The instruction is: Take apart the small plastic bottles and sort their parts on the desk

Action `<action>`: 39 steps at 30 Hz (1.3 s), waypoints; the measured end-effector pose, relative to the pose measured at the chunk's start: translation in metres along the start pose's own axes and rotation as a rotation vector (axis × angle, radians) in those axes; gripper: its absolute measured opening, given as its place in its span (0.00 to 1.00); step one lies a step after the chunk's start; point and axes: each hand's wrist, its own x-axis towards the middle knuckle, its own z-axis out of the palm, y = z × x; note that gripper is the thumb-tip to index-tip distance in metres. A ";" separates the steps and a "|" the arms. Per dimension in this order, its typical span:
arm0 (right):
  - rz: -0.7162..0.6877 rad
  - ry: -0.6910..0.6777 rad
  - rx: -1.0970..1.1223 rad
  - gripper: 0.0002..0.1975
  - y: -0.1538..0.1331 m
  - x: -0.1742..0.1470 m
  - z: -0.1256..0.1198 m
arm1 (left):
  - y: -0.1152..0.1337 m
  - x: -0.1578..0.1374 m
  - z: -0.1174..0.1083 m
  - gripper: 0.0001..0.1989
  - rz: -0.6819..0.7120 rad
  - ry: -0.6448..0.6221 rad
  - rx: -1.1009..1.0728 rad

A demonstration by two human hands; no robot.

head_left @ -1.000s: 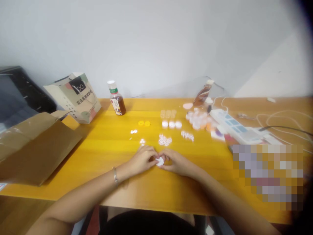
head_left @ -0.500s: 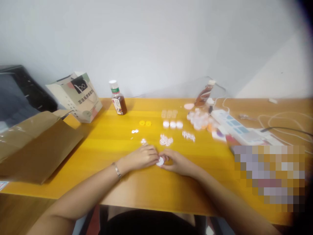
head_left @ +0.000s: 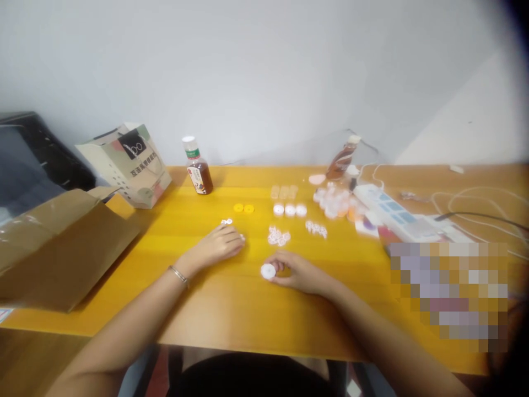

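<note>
My right hand [head_left: 295, 271] pinches a round white disc [head_left: 268, 271] between thumb and fingers, just above the table. Further left, my left hand [head_left: 221, 242] is low over the table, its fingers bent together beside a small white piece [head_left: 242, 238]. The fingertips are partly hidden, so what they hold, if anything, does not show. Just behind this hand lie small white rings [head_left: 226, 221]. Beyond the hands are two yellow discs [head_left: 243, 208], a row of white discs [head_left: 290, 210], a cluster of small white pieces [head_left: 279, 236] and another small cluster [head_left: 316, 228].
Clear plastic pieces [head_left: 284, 192] lie behind the white discs. A pile of pale round parts [head_left: 333, 199] is near a leaning bottle [head_left: 342, 160] and a power strip [head_left: 386, 207]. Another bottle [head_left: 199, 173], a paper bag [head_left: 138, 168] and a cardboard box [head_left: 70, 248] stand left.
My left hand has moved away from my right hand, to the left and forward, to the small white pieces. My right hand still holds the white disc, which now shows more fully.
</note>
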 end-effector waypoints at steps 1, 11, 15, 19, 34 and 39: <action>0.005 0.000 -0.001 0.10 0.000 0.000 0.000 | -0.005 -0.003 -0.001 0.12 -0.009 0.000 0.016; 0.006 -0.005 -0.004 0.11 0.001 -0.001 -0.001 | -0.011 -0.002 0.004 0.14 0.022 -0.062 0.127; 0.008 -0.012 0.003 0.10 0.002 0.000 -0.001 | -0.011 -0.003 0.002 0.13 -0.019 -0.037 0.033; 0.008 -0.005 0.021 0.10 0.001 0.000 0.000 | 0.005 0.002 0.003 0.11 -0.049 -0.011 -0.090; -0.020 0.021 0.077 0.06 0.004 0.003 0.003 | 0.047 0.025 0.025 0.13 0.015 -0.077 -0.226; -0.009 0.023 0.079 0.05 0.004 0.004 0.004 | 0.048 0.026 0.026 0.13 0.082 -0.060 -0.122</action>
